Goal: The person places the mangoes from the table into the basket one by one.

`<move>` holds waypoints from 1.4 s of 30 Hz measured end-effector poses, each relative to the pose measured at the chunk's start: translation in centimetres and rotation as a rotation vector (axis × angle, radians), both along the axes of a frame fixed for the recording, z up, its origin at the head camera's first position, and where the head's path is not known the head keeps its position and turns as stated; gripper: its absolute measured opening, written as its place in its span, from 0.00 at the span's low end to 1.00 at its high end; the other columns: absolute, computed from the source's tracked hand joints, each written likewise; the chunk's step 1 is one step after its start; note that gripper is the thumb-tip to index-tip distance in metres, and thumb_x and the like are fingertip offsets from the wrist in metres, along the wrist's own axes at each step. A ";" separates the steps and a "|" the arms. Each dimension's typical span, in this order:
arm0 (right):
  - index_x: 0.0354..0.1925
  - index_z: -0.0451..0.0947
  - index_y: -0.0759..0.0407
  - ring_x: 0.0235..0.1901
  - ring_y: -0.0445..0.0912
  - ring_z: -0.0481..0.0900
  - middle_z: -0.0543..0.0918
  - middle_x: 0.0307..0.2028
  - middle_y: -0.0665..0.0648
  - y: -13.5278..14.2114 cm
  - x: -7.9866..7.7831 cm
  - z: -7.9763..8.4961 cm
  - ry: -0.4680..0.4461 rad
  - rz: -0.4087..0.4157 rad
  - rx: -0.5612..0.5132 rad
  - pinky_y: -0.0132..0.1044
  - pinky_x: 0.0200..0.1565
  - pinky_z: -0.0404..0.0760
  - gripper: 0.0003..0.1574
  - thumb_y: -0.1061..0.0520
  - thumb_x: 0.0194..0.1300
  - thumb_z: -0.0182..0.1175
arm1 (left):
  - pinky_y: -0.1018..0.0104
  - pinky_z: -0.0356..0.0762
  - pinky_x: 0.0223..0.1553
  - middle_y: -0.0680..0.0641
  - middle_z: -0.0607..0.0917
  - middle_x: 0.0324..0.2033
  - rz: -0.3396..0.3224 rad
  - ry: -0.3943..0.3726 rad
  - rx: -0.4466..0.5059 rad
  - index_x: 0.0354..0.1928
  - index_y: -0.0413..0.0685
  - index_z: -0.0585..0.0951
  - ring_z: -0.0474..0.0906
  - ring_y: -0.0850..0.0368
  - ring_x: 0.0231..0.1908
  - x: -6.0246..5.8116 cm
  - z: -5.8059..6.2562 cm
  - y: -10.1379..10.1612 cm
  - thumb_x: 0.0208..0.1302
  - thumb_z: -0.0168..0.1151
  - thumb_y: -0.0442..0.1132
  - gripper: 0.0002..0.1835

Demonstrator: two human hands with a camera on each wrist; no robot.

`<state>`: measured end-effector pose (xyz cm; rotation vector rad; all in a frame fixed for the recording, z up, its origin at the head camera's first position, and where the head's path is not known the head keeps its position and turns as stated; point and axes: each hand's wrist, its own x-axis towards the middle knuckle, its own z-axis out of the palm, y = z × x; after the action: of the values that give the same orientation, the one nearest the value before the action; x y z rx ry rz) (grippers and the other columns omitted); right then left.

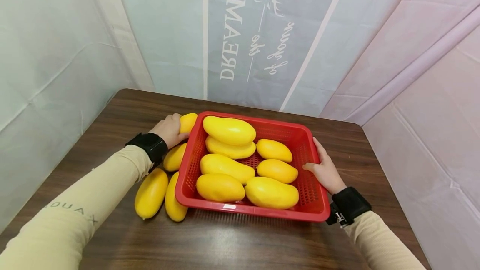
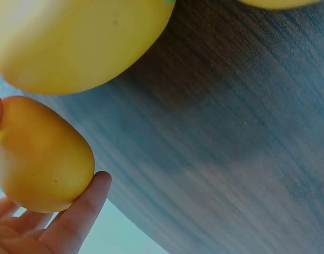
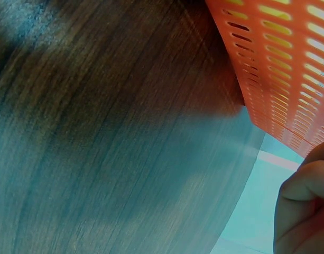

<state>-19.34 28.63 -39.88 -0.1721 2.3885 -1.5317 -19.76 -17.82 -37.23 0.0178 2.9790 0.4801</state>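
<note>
a smooth yellow mango (image 1: 188,123), shading to orange in the left wrist view, is just beside the far left corner of the red slotted basket (image 1: 262,211), near the far edge of the table (image 1: 225,243); the basket's rim hides its right end from the head view. the left hand (image 1: 169,130) is curled round it, while the right hand (image 1: 327,172), cut off in the right wrist view, is clamped on the basket's right rim.
</note>
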 end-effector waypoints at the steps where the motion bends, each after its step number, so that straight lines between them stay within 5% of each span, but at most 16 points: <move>1: 0.80 0.30 0.47 0.65 0.70 0.67 0.55 0.74 0.69 0.0 0.0 0.0 0.001 0.000 -0.001 0.58 0.53 0.80 0.57 0.66 0.66 0.53 | 0.42 0.77 0.52 0.25 0.74 0.50 0.006 0.010 0.001 0.64 0.23 0.60 0.77 0.32 0.45 0.0 0.1 0.0 0.68 0.61 0.50 0.39; 13: 0.80 0.30 0.48 0.64 0.70 0.67 0.55 0.74 0.70 0.1 0.1 0.0 0.003 0.000 0.003 0.58 0.53 0.80 0.57 0.66 0.66 0.53 | 0.40 0.77 0.52 0.23 0.65 0.54 0.065 0.226 0.054 0.68 0.26 0.57 0.74 0.30 0.45 0.2 1.2 -0.1 0.66 0.64 0.49 0.42; 24: 0.80 0.30 0.48 0.64 0.71 0.67 0.55 0.73 0.71 0.0 0.2 -0.1 -0.015 -0.002 0.012 0.58 0.52 0.81 0.57 0.66 0.66 0.53 | 0.41 0.76 0.53 0.27 0.65 0.55 0.010 0.314 0.109 0.69 0.31 0.61 0.69 0.31 0.50 0.5 2.6 1.3 0.63 0.67 0.48 0.41; 37: 0.80 0.30 0.47 0.65 0.70 0.66 0.54 0.74 0.70 0.1 0.0 0.0 -0.023 0.000 -0.012 0.60 0.53 0.79 0.58 0.66 0.67 0.53 | 0.43 0.74 0.60 0.33 0.66 0.61 -0.103 0.263 0.155 0.71 0.43 0.62 0.68 0.39 0.56 1.0 4.3 3.2 0.61 0.69 0.51 0.42; 42: 0.80 0.30 0.46 0.65 0.71 0.67 0.55 0.73 0.70 0.1 0.0 0.0 -0.020 -0.002 -0.007 0.59 0.52 0.80 0.57 0.66 0.67 0.53 | 0.46 0.76 0.57 0.35 0.67 0.59 -0.210 0.266 0.157 0.72 0.46 0.64 0.69 0.40 0.54 1.5 5.0 4.4 0.59 0.71 0.51 0.42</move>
<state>-19.30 28.69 -39.89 -0.1544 2.3684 -1.5363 -18.29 -13.44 -32.25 0.4383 3.1339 0.7341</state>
